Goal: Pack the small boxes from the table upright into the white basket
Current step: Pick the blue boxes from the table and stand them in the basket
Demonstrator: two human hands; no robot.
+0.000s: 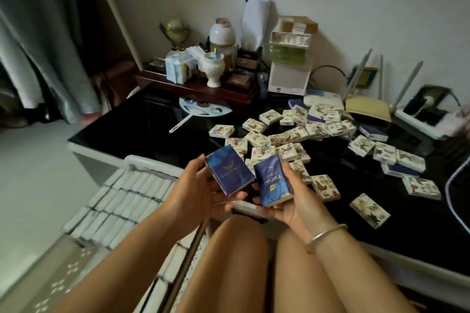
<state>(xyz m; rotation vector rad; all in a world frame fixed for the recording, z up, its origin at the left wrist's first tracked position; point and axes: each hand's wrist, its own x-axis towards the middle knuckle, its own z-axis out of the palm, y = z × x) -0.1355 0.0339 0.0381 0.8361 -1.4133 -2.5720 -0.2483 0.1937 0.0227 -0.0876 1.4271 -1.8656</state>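
The black table [142, 119] filled the middle of the view, its near edge just past the person's knees. The white basket [152, 161] sat off the table's near left corner, lower than the top, and held tight rows [122, 198] of boxes standing on edge. Little free room showed, though the left forearm hid part of its near end. A loose pile [279, 134] of patterned boxes lay flat and overlapping over the right half of the table, out to its right edge. Both hands hovered above the near edge, between pile and basket. The left hand [195, 190] gripped the left box [229, 170], blue, from below, fingers curled round its lower end. The right hand [292, 201] gripped the right box [270, 180], also blue, the same way, thumb along its side. The two boxes were just beside each other; whether they touched I cannot tell. From here, a box pushed into such full rows would likely tip its neighbours or wedge aslant. Both were held tilted, so one set down unturned could land flat. Carrying two at once also risked one slipping and dropping beside the basket.
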